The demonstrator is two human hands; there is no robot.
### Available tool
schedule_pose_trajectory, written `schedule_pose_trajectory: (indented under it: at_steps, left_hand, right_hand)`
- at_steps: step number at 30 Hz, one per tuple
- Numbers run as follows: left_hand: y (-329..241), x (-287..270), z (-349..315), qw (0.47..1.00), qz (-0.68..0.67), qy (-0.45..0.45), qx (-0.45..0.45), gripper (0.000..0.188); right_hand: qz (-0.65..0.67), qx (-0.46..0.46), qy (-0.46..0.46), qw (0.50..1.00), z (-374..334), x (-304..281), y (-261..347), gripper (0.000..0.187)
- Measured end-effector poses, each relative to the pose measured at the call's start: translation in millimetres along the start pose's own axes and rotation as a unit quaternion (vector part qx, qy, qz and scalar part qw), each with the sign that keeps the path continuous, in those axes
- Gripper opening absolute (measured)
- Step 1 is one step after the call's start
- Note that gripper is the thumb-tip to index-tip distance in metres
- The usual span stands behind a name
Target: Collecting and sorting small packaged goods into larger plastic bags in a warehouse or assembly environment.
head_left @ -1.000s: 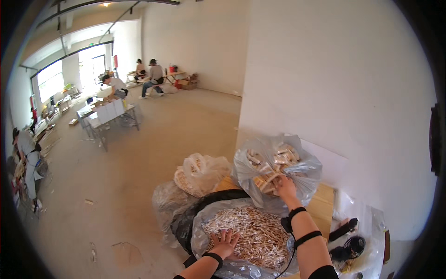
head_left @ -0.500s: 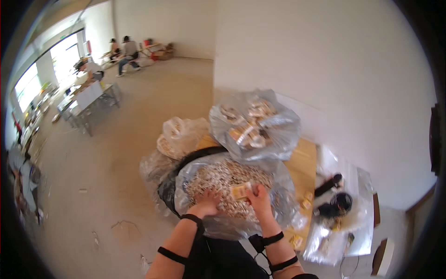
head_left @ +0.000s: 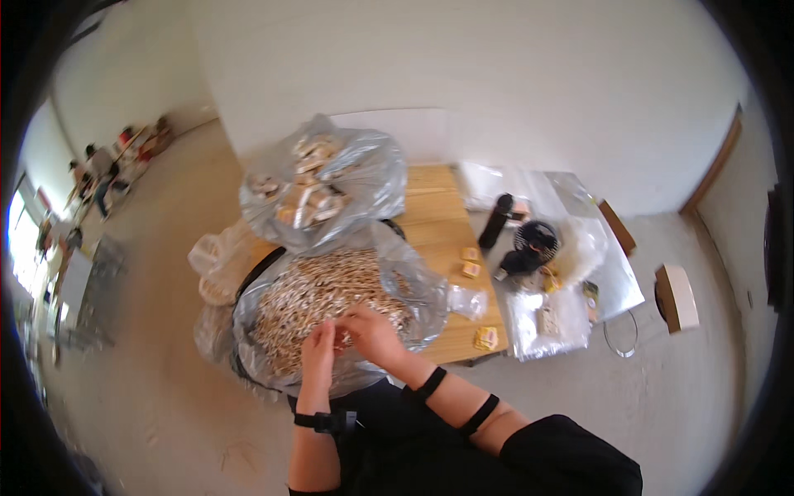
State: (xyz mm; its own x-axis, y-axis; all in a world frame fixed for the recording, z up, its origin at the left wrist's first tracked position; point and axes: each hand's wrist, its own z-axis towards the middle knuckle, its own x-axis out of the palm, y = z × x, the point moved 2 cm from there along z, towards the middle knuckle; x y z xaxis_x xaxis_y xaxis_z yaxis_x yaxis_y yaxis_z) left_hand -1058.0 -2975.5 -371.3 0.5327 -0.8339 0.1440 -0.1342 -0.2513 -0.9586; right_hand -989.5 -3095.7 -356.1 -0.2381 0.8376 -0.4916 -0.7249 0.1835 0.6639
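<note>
A grey plastic bag (head_left: 422, 318) lines a round black-rimmed tub and holds a heap of small brown-and-white pieces (head_left: 322, 285). Over the near part of this heap my two hands meet. My left hand (head_left: 318, 355) has its fingers closed and pointing up. From the right, my right hand (head_left: 370, 333) comes in with thumb and fingers pinched together against the left fingertips. A small reddish bit shows between them, but what they grip is mostly hidden. Behind the tub sits a translucent bag (head_left: 376, 178) of packed brown-and-white bundles.
Small yellow packets (head_left: 486, 337) and a crumpled clear bag (head_left: 468, 302) lie on the wooden table (head_left: 434, 215). To the right, a plastic-covered surface carries a black bottle (head_left: 497, 221) and a black fan (head_left: 538, 240). An open carton (head_left: 678, 299) stands farther right. People are at the far left.
The view has swung right. My right hand, which held a yellow-and-white packet, has come together with my left, which has lifted from the heap. The packet no longer shows clearly.
</note>
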Motion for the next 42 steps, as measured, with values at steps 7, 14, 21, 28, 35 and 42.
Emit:
schedule_pose_trajectory:
  at_steps: [7, 14, 21, 28, 35, 42]
  left_hand:
    - [1.5, 0.3, -8.2, 0.986, -0.154, 0.033, -0.048, 0.015]
    - [-4.3, 2.7, -12.6, 0.993, 0.012, -0.004, 0.119, 0.017]
    - [-8.5, -0.2, -11.5, 0.971, 0.142, 0.0, 0.191, 0.022]
    - [-10.8, -0.3, -8.2, 0.897, 0.304, -0.008, 0.321, 0.014]
    - [-18.5, 8.3, -8.3, 0.851, 0.418, -0.001, 0.318, 0.013]
    - [-19.4, 7.5, -3.2, 0.876, 0.293, -0.012, 0.383, 0.02]
  right_hand:
    - [-0.026, -0.067, -0.031, 0.997, -8.6, -19.4, 25.9, 0.026]
    - [-0.007, -0.049, -0.026, 0.998, -2.8, -19.6, 36.9, 0.025]
    - [0.038, -0.007, -0.017, 0.999, -1.5, -14.0, 35.5, 0.032]
    - [-0.03, 0.025, -0.058, 0.998, 4.7, -15.1, 13.1, 0.026]
    - [-0.004, 0.033, 0.022, 0.999, 1.6, -8.2, 3.2, 0.025]
    - [0.044, 0.132, -0.054, 0.989, 0.4, 2.8, -28.9, 0.028]
